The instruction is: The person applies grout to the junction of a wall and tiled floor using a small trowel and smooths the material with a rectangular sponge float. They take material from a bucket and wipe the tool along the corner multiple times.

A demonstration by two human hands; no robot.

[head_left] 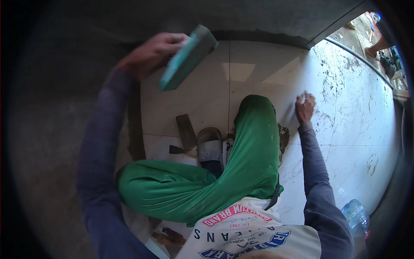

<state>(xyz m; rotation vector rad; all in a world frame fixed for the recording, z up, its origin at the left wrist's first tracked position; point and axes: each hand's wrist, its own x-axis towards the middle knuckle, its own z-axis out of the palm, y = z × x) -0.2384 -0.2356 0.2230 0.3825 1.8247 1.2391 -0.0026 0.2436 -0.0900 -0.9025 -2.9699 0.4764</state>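
My left hand [156,51] is raised at the upper left, close to the grey wall. Its fingers are wrapped round a teal plastering float [185,64], a flat rectangular board tilted nearly edge-on; its handle is hidden. Out to the right, my right hand [305,107] rests its fingertips on the pale tiled floor [263,64], fingers somewhat apart, and nothing shows in it. A flat grey rectangular piece [186,131] lies by my sandalled foot [210,149]. Beside it is a small scraper [183,150] with a dark blade and light handle.
A rough grey wall [64,95] borders the floor on the left and ahead. Dark smears mark the tiles at right. A clear plastic bottle [355,216] lies at lower right. Beyond a doorway at upper right, another person's leg [379,46] shows. My green-trousered legs [254,142] fill the middle.
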